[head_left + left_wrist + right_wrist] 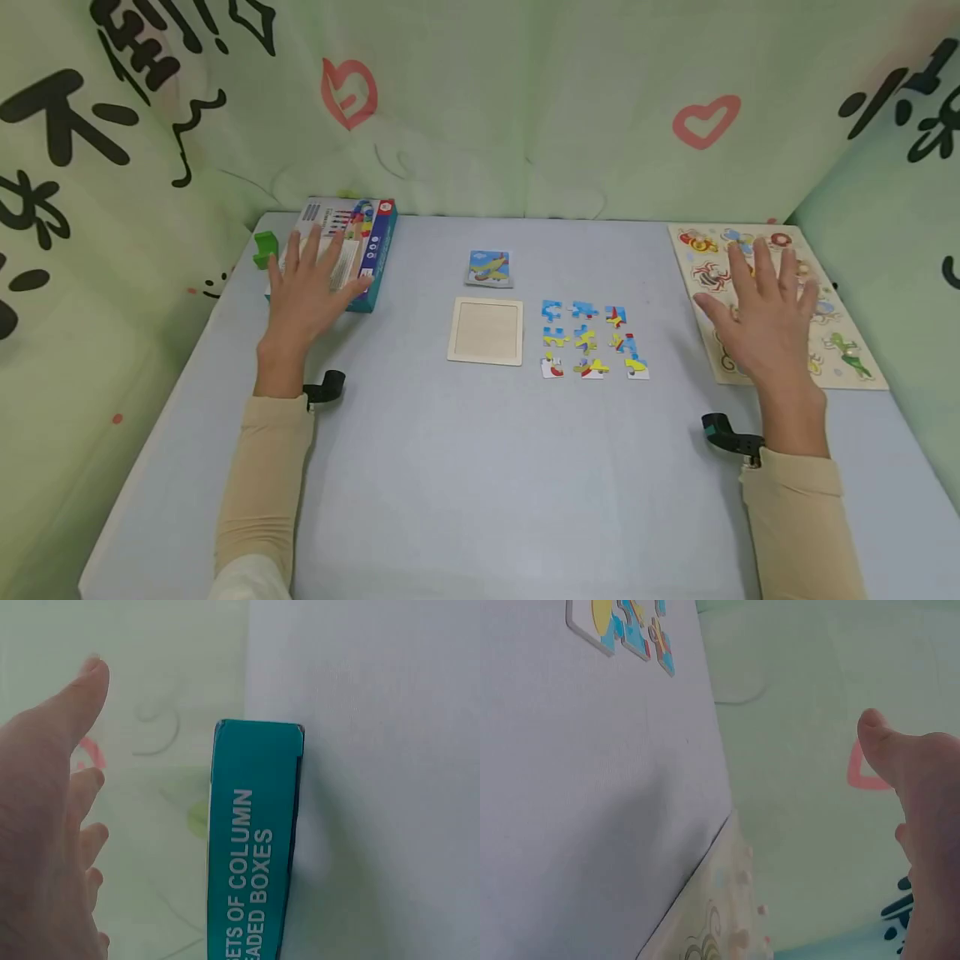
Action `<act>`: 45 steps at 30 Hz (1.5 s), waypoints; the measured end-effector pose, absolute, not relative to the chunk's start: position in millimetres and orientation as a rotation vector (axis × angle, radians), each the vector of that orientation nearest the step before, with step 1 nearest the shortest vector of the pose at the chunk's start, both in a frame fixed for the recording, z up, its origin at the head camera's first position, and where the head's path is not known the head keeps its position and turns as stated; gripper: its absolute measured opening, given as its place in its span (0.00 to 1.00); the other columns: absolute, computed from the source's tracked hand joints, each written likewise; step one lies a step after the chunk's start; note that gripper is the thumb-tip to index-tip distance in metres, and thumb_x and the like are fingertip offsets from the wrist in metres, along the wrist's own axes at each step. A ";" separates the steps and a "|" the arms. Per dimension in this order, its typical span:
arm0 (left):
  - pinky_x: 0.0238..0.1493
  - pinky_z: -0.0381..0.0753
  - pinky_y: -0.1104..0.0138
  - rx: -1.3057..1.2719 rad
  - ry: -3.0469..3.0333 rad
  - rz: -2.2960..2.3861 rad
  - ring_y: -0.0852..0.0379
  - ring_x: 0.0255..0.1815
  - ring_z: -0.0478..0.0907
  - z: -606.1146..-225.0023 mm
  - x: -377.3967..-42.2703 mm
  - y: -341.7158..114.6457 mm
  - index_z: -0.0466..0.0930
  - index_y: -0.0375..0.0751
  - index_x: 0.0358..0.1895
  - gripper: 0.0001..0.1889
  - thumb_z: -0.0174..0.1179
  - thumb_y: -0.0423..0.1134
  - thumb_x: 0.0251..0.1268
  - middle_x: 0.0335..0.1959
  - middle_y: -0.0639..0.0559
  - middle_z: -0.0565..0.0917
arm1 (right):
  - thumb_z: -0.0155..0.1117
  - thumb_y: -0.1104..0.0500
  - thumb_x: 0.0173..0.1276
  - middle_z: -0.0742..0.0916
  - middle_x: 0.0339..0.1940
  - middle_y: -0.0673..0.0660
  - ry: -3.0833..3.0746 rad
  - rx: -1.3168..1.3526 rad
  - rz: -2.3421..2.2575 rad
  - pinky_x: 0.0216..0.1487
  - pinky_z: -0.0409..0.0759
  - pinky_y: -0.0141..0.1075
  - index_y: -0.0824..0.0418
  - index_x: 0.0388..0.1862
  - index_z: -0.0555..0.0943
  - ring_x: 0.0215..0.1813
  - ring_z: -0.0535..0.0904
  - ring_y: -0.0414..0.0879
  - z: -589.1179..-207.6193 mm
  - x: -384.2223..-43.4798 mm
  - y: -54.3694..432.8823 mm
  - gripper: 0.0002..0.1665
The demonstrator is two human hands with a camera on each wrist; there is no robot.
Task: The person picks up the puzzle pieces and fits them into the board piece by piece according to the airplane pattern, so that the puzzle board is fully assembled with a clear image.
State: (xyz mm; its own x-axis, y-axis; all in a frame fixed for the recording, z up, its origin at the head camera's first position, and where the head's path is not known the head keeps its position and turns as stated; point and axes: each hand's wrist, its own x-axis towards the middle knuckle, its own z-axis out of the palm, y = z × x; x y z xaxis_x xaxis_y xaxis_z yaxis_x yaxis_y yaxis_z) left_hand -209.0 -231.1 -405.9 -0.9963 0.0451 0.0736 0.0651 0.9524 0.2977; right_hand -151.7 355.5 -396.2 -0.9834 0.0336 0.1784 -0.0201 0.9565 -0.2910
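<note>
My left hand [303, 287] is spread with straight fingers above a teal-sided box [382, 242]; in the left wrist view a gap shows between the hand [45, 795] and the box [255, 825]. On the right, my other hand [772, 325] hovers with fingers spread over a wooden board [851, 354] printed with insects. Neither hand holds anything. Between them lie a bare square wooden tray [485, 332], a small picture tile [489, 268] with a yellow plane, and several loose jigsaw pieces [585, 337] set out in rows.
A green block [265, 248] stands at the left, beside the box. The white table [525, 483] is bordered by a pale green cloth backdrop [525, 108] at the back and sides. A dark wrist camera mount [326, 387] sticks out from the left wrist, another [727, 435] from the right.
</note>
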 end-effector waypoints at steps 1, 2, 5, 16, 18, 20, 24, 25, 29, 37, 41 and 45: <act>0.75 0.28 0.32 -0.095 -3.038 -0.462 0.43 0.84 0.24 -406.0 -209.0 -229.7 0.40 0.61 0.81 0.49 0.37 0.80 0.62 0.84 0.52 0.33 | 0.41 0.29 0.74 0.37 0.84 0.50 -2.925 0.000 0.433 0.74 0.20 0.69 0.46 0.83 0.40 0.83 0.21 0.55 -396.0 -152.5 353.8 0.48; 0.76 0.29 0.32 -0.104 -3.037 -0.456 0.43 0.84 0.24 -406.2 -209.1 -228.0 0.39 0.63 0.81 0.48 0.37 0.80 0.62 0.84 0.52 0.33 | 0.42 0.29 0.74 0.38 0.84 0.50 -2.925 0.007 0.429 0.74 0.21 0.69 0.46 0.83 0.40 0.83 0.21 0.54 -395.8 -153.0 352.0 0.48; 0.77 0.29 0.34 -0.150 -3.035 -0.458 0.44 0.84 0.25 -406.2 -209.4 -221.2 0.38 0.65 0.81 0.48 0.38 0.80 0.62 0.84 0.52 0.35 | 0.43 0.29 0.73 0.38 0.84 0.51 -2.942 0.032 0.430 0.74 0.21 0.69 0.46 0.83 0.40 0.83 0.21 0.55 -396.0 -154.6 346.3 0.49; 0.80 0.35 0.39 -0.310 -3.021 -0.417 0.45 0.84 0.31 -407.1 -208.9 -187.3 0.43 0.64 0.81 0.47 0.43 0.78 0.62 0.84 0.53 0.38 | 0.46 0.29 0.73 0.41 0.85 0.50 -2.947 0.177 0.406 0.76 0.24 0.67 0.44 0.83 0.42 0.84 0.26 0.56 -400.2 -159.2 316.3 0.48; 0.80 0.35 0.40 -0.333 -3.039 -0.396 0.46 0.85 0.31 -409.8 -209.3 -181.4 0.44 0.65 0.81 0.47 0.43 0.79 0.61 0.84 0.54 0.38 | 0.46 0.30 0.73 0.42 0.85 0.50 -2.945 0.210 0.396 0.77 0.26 0.67 0.44 0.83 0.43 0.84 0.28 0.56 -402.6 -161.0 309.8 0.48; 0.81 0.37 0.41 -0.369 -3.052 -0.377 0.45 0.85 0.33 -412.8 -209.3 -176.4 0.45 0.64 0.81 0.47 0.43 0.79 0.61 0.84 0.53 0.40 | 0.47 0.31 0.74 0.43 0.85 0.50 -2.946 0.245 0.391 0.77 0.27 0.67 0.44 0.83 0.44 0.84 0.29 0.55 -404.7 -163.0 303.2 0.47; 0.81 0.37 0.41 -0.439 -3.079 -0.388 0.42 0.84 0.36 -418.5 -208.7 -168.4 0.46 0.65 0.80 0.48 0.44 0.79 0.60 0.84 0.51 0.45 | 0.49 0.33 0.74 0.48 0.85 0.53 -2.954 0.302 0.402 0.77 0.30 0.67 0.44 0.83 0.46 0.85 0.31 0.54 -408.3 -166.9 290.3 0.46; 0.81 0.38 0.41 -0.456 -3.085 -0.398 0.42 0.84 0.38 -420.0 -208.6 -166.6 0.46 0.65 0.80 0.48 0.45 0.79 0.60 0.84 0.51 0.46 | 0.50 0.33 0.74 0.49 0.85 0.54 -2.952 0.315 0.408 0.77 0.31 0.67 0.44 0.83 0.47 0.85 0.32 0.55 -408.9 -168.3 287.2 0.46; 0.80 0.39 0.39 -0.554 -3.101 -0.447 0.43 0.84 0.38 -425.4 -208.2 -159.0 0.45 0.65 0.80 0.47 0.46 0.79 0.60 0.84 0.52 0.46 | 0.53 0.36 0.73 0.55 0.84 0.56 -2.931 0.365 0.461 0.78 0.33 0.67 0.45 0.83 0.49 0.85 0.38 0.57 -411.4 -173.6 275.8 0.45; 0.80 0.41 0.38 -0.668 -3.142 -0.505 0.46 0.84 0.38 -430.6 -205.7 -150.3 0.47 0.67 0.80 0.48 0.52 0.77 0.59 0.83 0.54 0.49 | 0.59 0.40 0.72 0.61 0.82 0.58 -2.935 0.483 0.624 0.78 0.38 0.67 0.49 0.81 0.55 0.84 0.44 0.60 -416.5 -187.7 252.0 0.45; 0.80 0.41 0.40 -0.716 -3.157 -0.520 0.47 0.84 0.39 -432.1 -204.9 -147.3 0.47 0.66 0.80 0.49 0.55 0.75 0.58 0.83 0.54 0.50 | 0.62 0.43 0.71 0.64 0.80 0.59 -2.949 0.508 0.689 0.78 0.40 0.67 0.50 0.80 0.58 0.83 0.48 0.60 -418.6 -192.1 244.1 0.44; 0.80 0.40 0.40 -0.765 -3.177 -0.564 0.46 0.84 0.40 -432.6 -203.7 -141.9 0.50 0.64 0.80 0.49 0.57 0.74 0.57 0.82 0.54 0.52 | 0.65 0.47 0.69 0.68 0.78 0.60 -2.953 0.523 0.717 0.79 0.44 0.62 0.54 0.79 0.60 0.81 0.53 0.60 -420.0 -195.4 236.6 0.44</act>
